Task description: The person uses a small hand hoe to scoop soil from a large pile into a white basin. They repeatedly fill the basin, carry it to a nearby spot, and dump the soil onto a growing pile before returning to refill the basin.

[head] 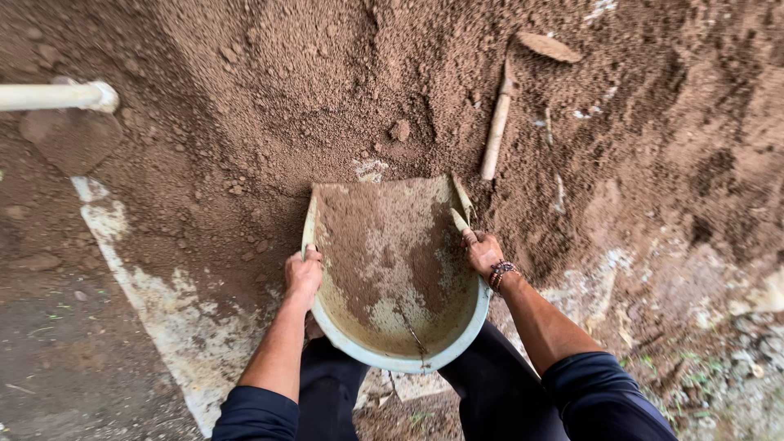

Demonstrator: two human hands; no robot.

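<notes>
A worn, pale round basin [457, 336] with a cracked, broken far rim lies tilted with its open side toward a heap of brown soil [327, 90]. Loose soil coats part of its inside. My left hand [303, 274] grips the basin's left rim. My right hand [483, 251], with a beaded bracelet at the wrist, grips the right rim near a split edge. Both forearms reach forward from dark sleeves, and my knees in dark trousers sit under the basin.
A wooden-handled tool [496, 126] lies stuck in the soil beyond the basin. A shovel blade with a pale handle [57, 96] lies at the far left. A white painted strip [147, 286] runs across the ground at left. Gravel and weeds are at lower right.
</notes>
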